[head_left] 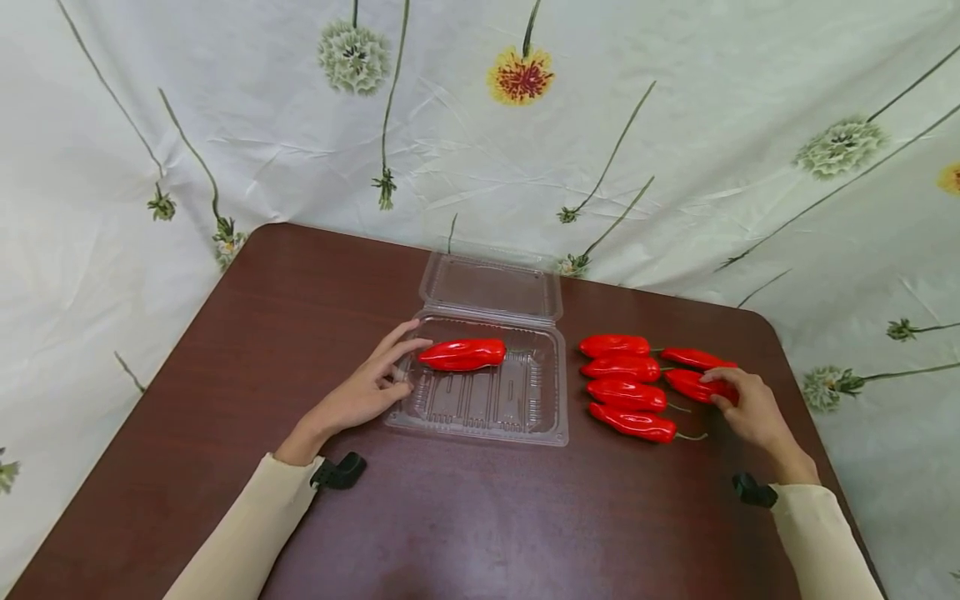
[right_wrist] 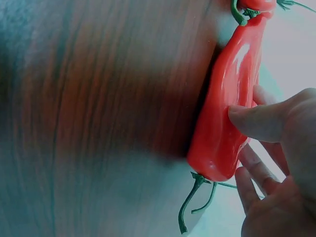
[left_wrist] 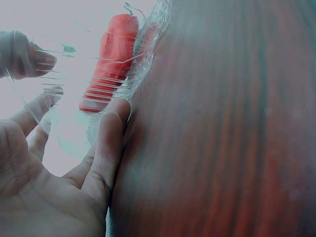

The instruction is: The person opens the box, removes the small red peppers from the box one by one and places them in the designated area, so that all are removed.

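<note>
A red pepper point(head_left: 462, 355) lies across the back part of a clear plastic container point(head_left: 480, 435), its tip toward my left hand point(head_left: 369, 385). That hand rests against the container's left side with fingers extended, fingertips right at the rim. In the left wrist view, the pepper point(left_wrist: 112, 59) shows through the ribbed clear wall. On the right, my right hand point(head_left: 753, 412) pinches a red pepper point(head_left: 692, 385) between thumb and fingers. The right wrist view has the thumb on the near side of this glossy pepper point(right_wrist: 224, 113), its green stem hanging at the lower end.
The container's clear lid point(head_left: 491, 287) stands folded back behind it. Several red peppers point(head_left: 626, 394) lie in a column right of the container. Another pepper point(head_left: 697, 358) lies just behind the pinched one. A flowered cloth point(head_left: 465, 125) hangs behind the brown table point(head_left: 480, 517).
</note>
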Demonstrator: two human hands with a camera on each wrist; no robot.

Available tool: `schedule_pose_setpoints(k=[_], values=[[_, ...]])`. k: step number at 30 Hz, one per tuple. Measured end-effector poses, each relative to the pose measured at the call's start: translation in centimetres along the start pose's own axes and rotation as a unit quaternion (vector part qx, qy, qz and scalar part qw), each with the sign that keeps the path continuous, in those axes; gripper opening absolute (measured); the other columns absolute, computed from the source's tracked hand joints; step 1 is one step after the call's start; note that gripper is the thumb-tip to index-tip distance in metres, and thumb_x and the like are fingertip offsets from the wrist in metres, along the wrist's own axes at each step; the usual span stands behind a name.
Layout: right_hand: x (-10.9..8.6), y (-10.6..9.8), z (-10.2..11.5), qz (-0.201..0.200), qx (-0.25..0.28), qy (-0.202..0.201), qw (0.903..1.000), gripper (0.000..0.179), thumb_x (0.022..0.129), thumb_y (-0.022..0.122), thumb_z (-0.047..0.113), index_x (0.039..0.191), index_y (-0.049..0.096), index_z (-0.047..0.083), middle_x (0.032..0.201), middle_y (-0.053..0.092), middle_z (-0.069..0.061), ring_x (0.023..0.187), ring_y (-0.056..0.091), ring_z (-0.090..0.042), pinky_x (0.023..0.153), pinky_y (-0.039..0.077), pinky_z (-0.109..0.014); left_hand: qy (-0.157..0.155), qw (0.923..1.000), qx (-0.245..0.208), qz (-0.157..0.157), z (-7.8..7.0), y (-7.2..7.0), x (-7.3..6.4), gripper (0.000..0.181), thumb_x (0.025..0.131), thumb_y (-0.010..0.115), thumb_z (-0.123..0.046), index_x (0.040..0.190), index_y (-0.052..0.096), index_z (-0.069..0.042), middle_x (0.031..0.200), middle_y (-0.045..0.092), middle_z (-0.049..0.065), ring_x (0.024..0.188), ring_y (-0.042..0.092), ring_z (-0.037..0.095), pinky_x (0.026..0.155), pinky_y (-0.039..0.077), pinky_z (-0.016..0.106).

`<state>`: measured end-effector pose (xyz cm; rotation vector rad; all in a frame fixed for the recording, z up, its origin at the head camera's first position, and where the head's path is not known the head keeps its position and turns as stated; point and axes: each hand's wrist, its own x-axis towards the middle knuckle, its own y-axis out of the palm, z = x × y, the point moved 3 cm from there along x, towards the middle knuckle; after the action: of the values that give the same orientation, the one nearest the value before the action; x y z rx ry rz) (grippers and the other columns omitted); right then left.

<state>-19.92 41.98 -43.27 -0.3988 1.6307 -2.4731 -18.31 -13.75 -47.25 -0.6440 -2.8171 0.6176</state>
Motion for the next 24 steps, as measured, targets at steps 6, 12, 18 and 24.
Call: schedule_pose_setpoints(k=[6, 12, 18, 24], values=[[-0.09, 0.18, -0.03, 0.002, 0.000, 0.003, 1.0000, 0.028, 0.082, 0.065, -0.015, 0.107, 0.066, -0.002, 0.115, 0.063, -0.030, 0.103, 0.054, -0.052, 0.086, 0.040, -0.069, -0.004, 1.0000, 0.004, -0.002, 0.13, 0.02, 0.08, 0.067, 0.088, 0.051, 0.008, 0.151, 0.042, -0.014, 0.168, 0.009, -0.001, 0.070, 0.051, 0.016, 0.065, 0.048, 0.025], [-0.13, 0.02, 0.17, 0.006, -0.008, 0.009, 0.9999, 0.028, 0.083, 0.066, -0.014, 0.108, 0.066, -0.003, 0.117, 0.061, -0.032, 0.105, 0.051, -0.054, 0.088, 0.037, -0.070, 0.000, 1.0000, 0.000, 0.004, 0.07, 0.09, 0.09, 0.067, 0.089, 0.050, 0.008, 0.151, 0.042, -0.015, 0.168, 0.008, 0.001, 0.071, 0.049, 0.016, 0.066, 0.048, 0.025], [0.03, 0.06, 0.58, -0.001, -0.007, -0.010, 0.9999, 0.029, 0.080, 0.068, -0.015, 0.106, 0.067, -0.003, 0.115, 0.061, -0.031, 0.104, 0.051, -0.054, 0.086, 0.037, -0.068, -0.004, 1.0000, 0.006, 0.003, 0.10, 0.02, 0.04, 0.068, 0.088, 0.051, 0.006, 0.151, 0.042, -0.017, 0.168, 0.008, -0.004, 0.072, 0.050, 0.016, 0.067, 0.049, 0.026], [0.16, -0.01, 0.83, -0.018, -0.005, -0.030, 0.9994, 0.029, 0.078, 0.068, -0.017, 0.104, 0.067, -0.004, 0.112, 0.062, -0.031, 0.103, 0.052, -0.053, 0.085, 0.038, -0.067, -0.001, 1.0000, 0.004, 0.001, 0.14, 0.03, 0.02, 0.067, 0.088, 0.051, 0.006, 0.151, 0.042, -0.015, 0.168, 0.009, -0.002, 0.072, 0.050, 0.016, 0.067, 0.049, 0.026]])
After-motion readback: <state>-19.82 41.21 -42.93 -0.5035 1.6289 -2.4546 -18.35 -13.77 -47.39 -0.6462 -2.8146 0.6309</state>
